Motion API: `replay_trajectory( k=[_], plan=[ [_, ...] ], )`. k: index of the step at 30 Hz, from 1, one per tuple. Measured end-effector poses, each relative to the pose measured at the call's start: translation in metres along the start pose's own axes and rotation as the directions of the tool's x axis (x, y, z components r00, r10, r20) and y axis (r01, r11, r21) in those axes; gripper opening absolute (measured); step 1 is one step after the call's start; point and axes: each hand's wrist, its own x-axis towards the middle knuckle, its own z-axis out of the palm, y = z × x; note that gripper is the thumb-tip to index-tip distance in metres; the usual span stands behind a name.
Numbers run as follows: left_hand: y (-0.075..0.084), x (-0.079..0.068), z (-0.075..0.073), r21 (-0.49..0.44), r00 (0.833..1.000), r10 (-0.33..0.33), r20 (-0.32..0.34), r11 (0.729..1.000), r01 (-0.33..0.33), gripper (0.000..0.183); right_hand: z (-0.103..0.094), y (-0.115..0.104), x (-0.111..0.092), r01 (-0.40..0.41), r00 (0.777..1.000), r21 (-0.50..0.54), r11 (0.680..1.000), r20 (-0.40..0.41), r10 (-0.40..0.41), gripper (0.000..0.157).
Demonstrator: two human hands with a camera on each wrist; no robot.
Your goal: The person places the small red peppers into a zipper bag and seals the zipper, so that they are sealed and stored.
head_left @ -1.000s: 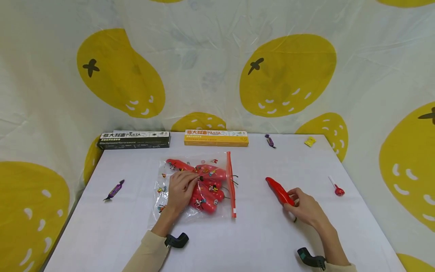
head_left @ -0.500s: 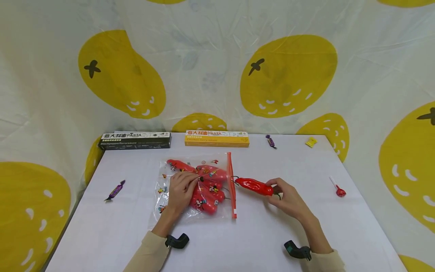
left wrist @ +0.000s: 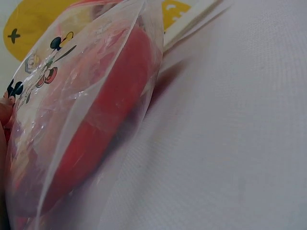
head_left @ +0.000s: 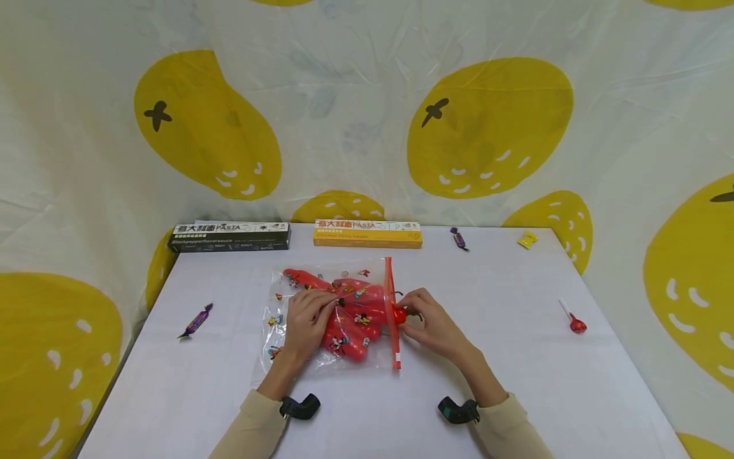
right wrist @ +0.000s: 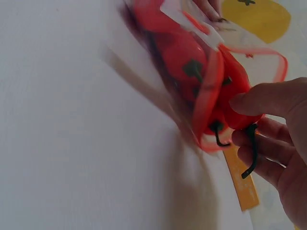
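A clear zip bag [head_left: 395, 349] printed with cartoon figures lies in the middle of the table, its red-edged mouth facing right. Several red peppers [head_left: 351, 347] show through the plastic. My left hand [head_left: 306, 322] pinches the bag's upper film near its middle; in the left wrist view the film stands raised around a red pepper [left wrist: 112, 105]. At the mouth, my right hand [head_left: 432, 328] grips another red pepper [right wrist: 240, 108] by its stem end. The front of that pepper is inside the opening, and its green stem [right wrist: 253, 148] sticks out beside my fingers.
At the back stand a black pasta box [head_left: 231, 241] and a yellow pasta box [head_left: 367, 238]. Purple-wrapped candies lie at left [head_left: 197, 320] and back right [head_left: 459, 239]. A yellow candy [head_left: 527, 240] and a red lollipop [head_left: 576, 325] lie on the right side.
My right hand has carried the pepper leftward from the right of the table, turning it, and into the bag's mouth. The left hand has kept its pinch on the bag.
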Motion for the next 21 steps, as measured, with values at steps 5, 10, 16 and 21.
replay_trajectory(
  k=[5,10,16,21],
  plan=[
    [0.0,0.0,0.0,-0.002,1.0,-0.009,0.007,1.0,0.009,0.016,0.015,-0.003,0.012,0.054,0.998,0.011,0.998,-0.036,-0.054,0.039],
    [0.001,0.001,-0.001,0.0,1.0,-0.016,0.016,1.0,0.016,0.017,0.021,-0.008,0.016,0.089,0.994,-0.002,0.996,-0.063,-0.089,0.041],
    [0.001,0.002,-0.001,0.007,1.0,-0.024,0.02,1.0,0.024,0.017,0.016,-0.006,0.02,0.132,0.988,0.001,0.991,-0.077,-0.132,0.034],
    [0.002,0.002,0.0,0.024,1.0,-0.017,0.015,1.0,0.017,0.017,0.006,0.003,0.029,0.092,0.985,-0.045,0.995,-0.143,-0.097,0.027]
  ],
)
